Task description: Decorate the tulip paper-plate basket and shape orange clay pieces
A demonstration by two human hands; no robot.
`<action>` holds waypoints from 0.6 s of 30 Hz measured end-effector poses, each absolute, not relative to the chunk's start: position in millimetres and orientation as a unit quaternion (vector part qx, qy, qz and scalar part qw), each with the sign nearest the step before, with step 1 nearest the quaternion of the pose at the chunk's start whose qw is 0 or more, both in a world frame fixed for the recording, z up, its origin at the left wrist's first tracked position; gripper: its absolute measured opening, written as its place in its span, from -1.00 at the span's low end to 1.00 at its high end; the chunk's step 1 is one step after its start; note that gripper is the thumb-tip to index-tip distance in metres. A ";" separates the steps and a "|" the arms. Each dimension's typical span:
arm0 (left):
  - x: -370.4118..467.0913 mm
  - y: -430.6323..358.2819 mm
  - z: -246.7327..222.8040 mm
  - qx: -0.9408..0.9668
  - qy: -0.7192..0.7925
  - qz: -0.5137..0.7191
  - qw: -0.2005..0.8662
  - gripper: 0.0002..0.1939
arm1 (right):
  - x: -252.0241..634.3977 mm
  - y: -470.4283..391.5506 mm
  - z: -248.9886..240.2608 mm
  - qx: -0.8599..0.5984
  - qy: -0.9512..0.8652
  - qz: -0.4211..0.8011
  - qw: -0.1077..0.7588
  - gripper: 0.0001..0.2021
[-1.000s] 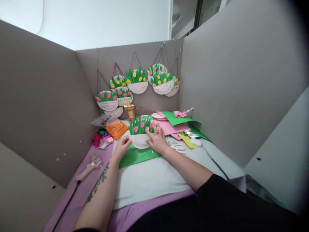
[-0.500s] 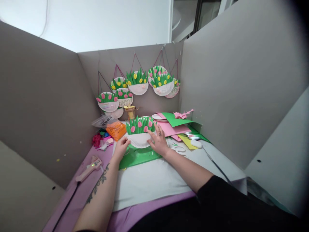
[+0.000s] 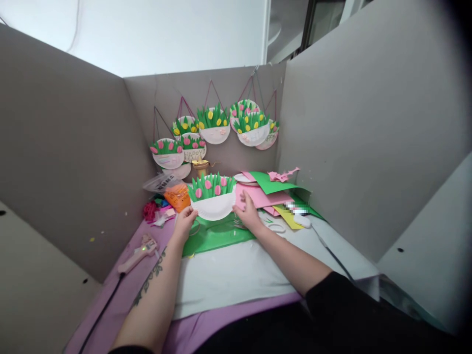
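Note:
A white paper plate basket point(image 3: 215, 208) with green paper leaves and several pink paper tulips is held upright above a green sheet point(image 3: 221, 235). My left hand point(image 3: 185, 224) pinches its lower left edge. At the right edge is my right hand point(image 3: 250, 212), its thumb at the rim and its other fingers raised and apart. Whether the right hand grips the rim is hard to tell. White-handled scissors point(image 3: 276, 227) lie just right of my right hand.
Similar plate baskets point(image 3: 215, 134) hang on the grey back panel. A pink glue gun point(image 3: 139, 254) lies at left, near an orange bag point(image 3: 177, 196) and red yarn point(image 3: 149, 211). Green and pink paper point(image 3: 263, 196), a plate stack and a white-ended cable tool point(image 3: 302, 221) are at right.
The plate basket has risen slightly and turned more upright. My right hand has moved from the front of its flowers to its right edge. The view has shifted a little.

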State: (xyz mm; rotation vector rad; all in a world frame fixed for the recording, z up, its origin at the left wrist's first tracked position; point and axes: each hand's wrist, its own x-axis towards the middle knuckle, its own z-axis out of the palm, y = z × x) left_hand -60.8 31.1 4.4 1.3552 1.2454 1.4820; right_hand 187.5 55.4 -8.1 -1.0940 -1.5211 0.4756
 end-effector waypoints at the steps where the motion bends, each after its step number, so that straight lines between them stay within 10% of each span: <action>1: -61.8 32.1 3.2 0.525 0.487 0.581 0.386 -0.72 | 187.5 57.7 -9.0 -0.456 -0.630 0.292 0.557 -0.39; 5: -63.2 33.4 0.7 0.532 0.484 0.578 0.385 -0.72 | 186.1 58.0 -8.0 -0.397 -0.562 0.489 0.536 -0.66; 18: -50.3 24.3 9.0 0.592 0.457 0.558 0.361 -0.75 | 189.4 52.0 -4.1 -0.380 -0.582 0.464 0.549 -0.69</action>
